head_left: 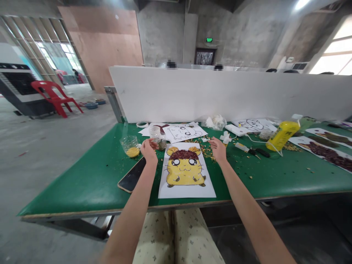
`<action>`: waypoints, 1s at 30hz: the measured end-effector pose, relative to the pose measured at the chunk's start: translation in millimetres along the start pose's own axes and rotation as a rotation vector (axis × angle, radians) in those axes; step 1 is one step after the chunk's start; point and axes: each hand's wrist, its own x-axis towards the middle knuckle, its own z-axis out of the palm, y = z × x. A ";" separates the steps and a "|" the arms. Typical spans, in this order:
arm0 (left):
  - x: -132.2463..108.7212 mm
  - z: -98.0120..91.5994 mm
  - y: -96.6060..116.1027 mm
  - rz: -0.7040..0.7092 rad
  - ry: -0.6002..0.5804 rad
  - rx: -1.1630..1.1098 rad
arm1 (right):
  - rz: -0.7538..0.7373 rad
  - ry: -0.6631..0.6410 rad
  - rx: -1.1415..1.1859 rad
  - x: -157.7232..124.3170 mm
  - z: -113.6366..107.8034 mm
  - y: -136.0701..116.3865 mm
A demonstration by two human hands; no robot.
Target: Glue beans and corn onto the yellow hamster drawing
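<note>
A paper with a cartoon hamster (pixel 185 172) lies flat between my hands. Its body is yellow, the head top covered in dark red grains, the ears in golden ones. My left hand (pixel 149 150) hovers left of the paper's top, beside a clear jar (pixel 155 132), fingers curled; whatever they may hold is hidden. A white bit (pixel 139 146) shows at its left side. My right hand (pixel 218 149) is above the scattered grains (pixel 208 151) right of the paper, thumb and fingers pinched. A small white piece (pixel 205 140) shows at its fingertips; whether it is gripped is unclear.
A clear plastic cup (pixel 130 146) with yellow powder and a phone (pixel 133 176) lie left. Behind are line drawings (pixel 184 132) and crumpled plastic (pixel 216 122). To the right stand a glue gun (pixel 235 130) with a cord and a yellow bottle (pixel 282 135). A white board (pixel 206 95) borders the table.
</note>
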 end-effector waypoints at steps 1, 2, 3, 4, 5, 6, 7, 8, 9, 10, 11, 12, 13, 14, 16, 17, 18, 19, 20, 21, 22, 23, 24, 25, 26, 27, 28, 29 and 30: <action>-0.1 0.0 0.1 -0.002 0.004 -0.004 | 0.005 0.018 0.001 -0.2 -1.0 -1.4; -0.4 0.2 0.2 -0.003 0.007 -0.007 | 0.011 0.033 -0.001 -0.2 -2.1 -2.7; -0.8 0.5 0.3 -0.002 0.007 -0.008 | 0.015 0.045 -0.004 -0.1 -3.3 -4.0; -1.4 1.0 0.4 0.000 0.007 -0.009 | 0.014 0.054 -0.006 0.0 -4.4 -5.2; -2.0 1.6 0.6 0.003 0.003 -0.007 | 0.006 0.059 -0.006 0.1 -5.3 -6.5; -2.8 2.2 0.7 0.006 -0.001 -0.005 | -0.008 0.061 -0.004 0.2 -6.1 -7.9; -3.5 2.8 0.8 0.008 -0.008 -0.002 | -0.025 0.062 0.001 0.0 -6.6 -9.5; -4.3 3.3 0.8 0.011 -0.014 0.002 | -0.039 0.063 0.007 -0.5 -6.9 -11.3; -5.0 3.7 0.7 0.014 -0.020 0.006 | -0.050 0.064 0.011 -1.2 -7.1 -13.3; -5.7 4.1 0.5 0.016 -0.027 0.010 | -0.056 0.066 0.012 -2.1 -7.3 -15.4; -6.3 4.4 0.2 0.017 -0.032 0.015 | -0.057 0.076 0.009 -3.1 -7.6 -17.4; -6.9 4.6 0.0 0.019 -0.037 0.021 | -0.058 0.094 0.004 -4.0 -8.0 -19.1; -7.6 4.8 -0.2 0.020 -0.043 0.027 | -0.057 0.119 -0.004 -4.7 -8.7 -20.6; -8.2 5.0 -0.3 0.021 -0.049 0.034 | -0.057 0.153 -0.012 -4.9 -9.8 -21.5; -9.4 5.3 -0.1 0.024 -0.062 0.048 | -0.049 0.240 -0.034 -3.7 -13.2 -21.5; -10.0 5.4 0.0 0.026 -0.068 0.055 | -0.038 0.289 -0.051 -2.3 -15.7 -20.6; -10.5 5.5 0.2 0.028 -0.074 0.061 | -0.020 0.339 -0.072 -0.6 -18.5 -19.0; -10.9 5.5 0.4 0.030 -0.078 0.067 | 0.006 0.388 -0.098 1.3 -21.5 -16.8; -11.1 5.5 0.4 0.031 -0.081 0.071 | 0.040 0.433 -0.128 3.3 -24.5 -14.0; -11.3 5.4 0.4 0.031 -0.084 0.075 | 0.083 0.468 -0.159 5.1 -27.3 -10.6; -11.3 5.3 0.3 0.031 -0.085 0.079 | 0.131 0.489 -0.190 6.8 -29.8 -6.8; -11.2 5.2 0.2 0.029 -0.087 0.082 | 0.184 0.493 -0.220 8.2 -31.8 -2.5; -11.0 5.1 -0.1 0.027 -0.089 0.085 | 0.237 0.480 -0.248 9.4 -33.3 2.1; -10.8 5.0 -0.4 0.024 -0.090 0.088 | 0.287 0.453 -0.275 10.4 -34.2 6.9; -10.4 4.9 -0.7 0.021 -0.091 0.091 | 0.332 0.416 -0.300 11.3 -34.7 11.6; -10.1 4.8 -1.1 0.018 -0.090 0.094 | 0.372 0.372 -0.322 12.1 -34.8 16.1; -9.7 4.7 -1.5 0.016 -0.088 0.098 | 0.404 0.325 -0.342 12.8 -34.7 20.1; -9.3 4.6 -1.9 0.015 -0.086 0.102 | 0.430 0.275 -0.359 13.6 -34.6 23.6; -9.0 4.5 -2.2 0.015 -0.083 0.105 | 0.448 0.227 -0.373 14.3 -34.4 26.2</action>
